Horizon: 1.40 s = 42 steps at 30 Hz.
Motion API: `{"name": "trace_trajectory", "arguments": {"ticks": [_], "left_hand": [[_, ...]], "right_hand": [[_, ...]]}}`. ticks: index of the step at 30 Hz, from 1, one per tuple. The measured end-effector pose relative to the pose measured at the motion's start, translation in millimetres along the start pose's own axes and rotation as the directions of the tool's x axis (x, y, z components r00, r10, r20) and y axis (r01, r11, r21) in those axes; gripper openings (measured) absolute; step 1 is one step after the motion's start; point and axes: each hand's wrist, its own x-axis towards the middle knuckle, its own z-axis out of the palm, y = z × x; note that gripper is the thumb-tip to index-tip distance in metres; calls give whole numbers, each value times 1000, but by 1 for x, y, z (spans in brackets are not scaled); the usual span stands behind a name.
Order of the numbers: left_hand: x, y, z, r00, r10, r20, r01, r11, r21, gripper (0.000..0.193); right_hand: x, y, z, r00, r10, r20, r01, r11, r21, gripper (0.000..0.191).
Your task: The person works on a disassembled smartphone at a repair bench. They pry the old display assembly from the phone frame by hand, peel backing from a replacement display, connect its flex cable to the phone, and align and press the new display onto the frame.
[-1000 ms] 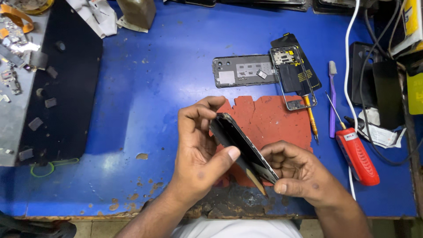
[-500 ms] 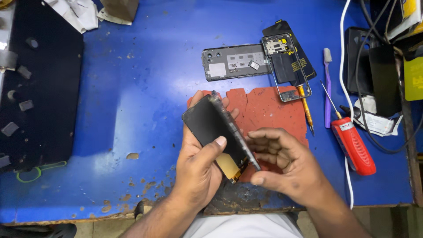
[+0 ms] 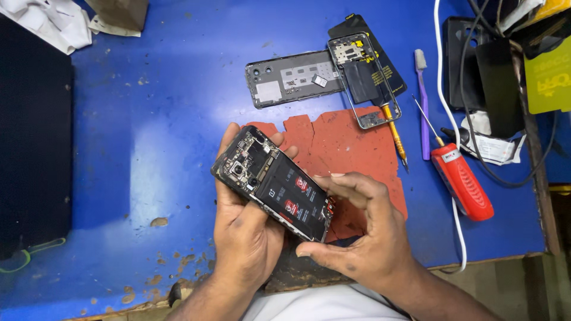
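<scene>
In the head view, an opened smartphone [image 3: 275, 182], its back cover off and its battery and circuit board exposed, is held above the blue surface [image 3: 148, 119], just in front of the red mat [image 3: 351, 145]. It is gripped from beneath by the left hand [image 3: 247, 232], fingers curled round its edges. Its lower end is touched by the half-closed right hand [image 3: 363, 235]. Behind the mat lie a phone frame [image 3: 291, 77] and a red-handled screwdriver [image 3: 458, 175].

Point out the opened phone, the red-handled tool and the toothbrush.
opened phone [image 3: 279, 187], head view, on its black battery.
red-handled tool [image 3: 463, 181], head view, middle of the red handle.
toothbrush [image 3: 423, 113], head view, on its purple handle.
</scene>
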Motion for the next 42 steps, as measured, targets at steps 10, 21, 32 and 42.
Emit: {"name": "trace_trajectory", "arguments": {"ticks": [10,21,32,42], "left_hand": [[-7,1,-8,966,57,254,3,973,-230,100],[-8,0,-11,968,67,242,-66,998,-16,113],[-11,-3,-9,966,41,254,-30,999,-44,114],[-11,-5,-9,959,49,281,-38,998,-43,114]], "right_hand": [[0,6,-6,1000,8,-9,-7,996,94,96],[4,22,-31,976,191,107,-219,831,511,62],[9,35,-42,804,504,316,-587,592,551,20],[8,45,-43,766,498,406,-634,483,604,14]]}}
